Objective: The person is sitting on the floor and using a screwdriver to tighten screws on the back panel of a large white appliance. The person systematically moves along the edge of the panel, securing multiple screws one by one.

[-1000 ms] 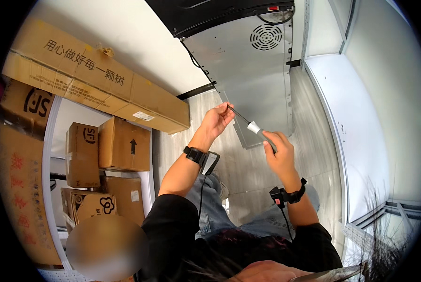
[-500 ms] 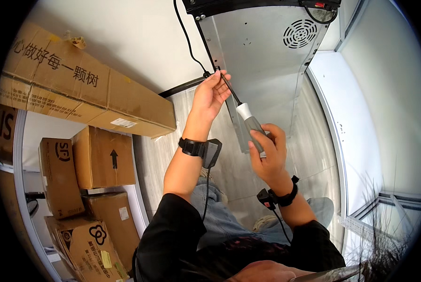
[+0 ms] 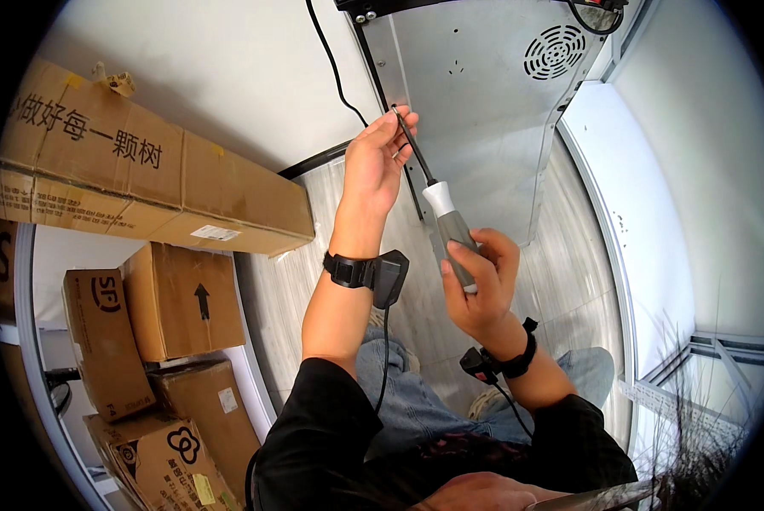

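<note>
My right hand point(image 3: 488, 281) is wrapped round the grey handle of a screwdriver point(image 3: 450, 226) with a white collar and a dark shaft. The shaft slants up and left to the edge of a grey metal panel point(image 3: 475, 128). At the shaft's far end, my left hand point(image 3: 377, 166) pinches thumb and fingers about the screwdriver's tip, right beside the panel's left edge. Whether a small screw also sits between those fingers, I cannot tell. A black cable point(image 3: 335, 68) hangs down behind the left hand. Black straps with small devices are on both wrists.
A long cardboard box point(image 3: 152, 170) lies at the left, above several smaller cardboard boxes point(image 3: 194, 298) on a metal-framed shelf point(image 3: 37, 341). Round vent slots point(image 3: 555, 53) mark the panel's upper right. A white ledge point(image 3: 599, 187) and glass wall run along the right.
The whole view has shifted slightly, with the boxes lower and the panel higher. My left hand now covers the cable's lower end. Both hands keep their places on the screwdriver.
</note>
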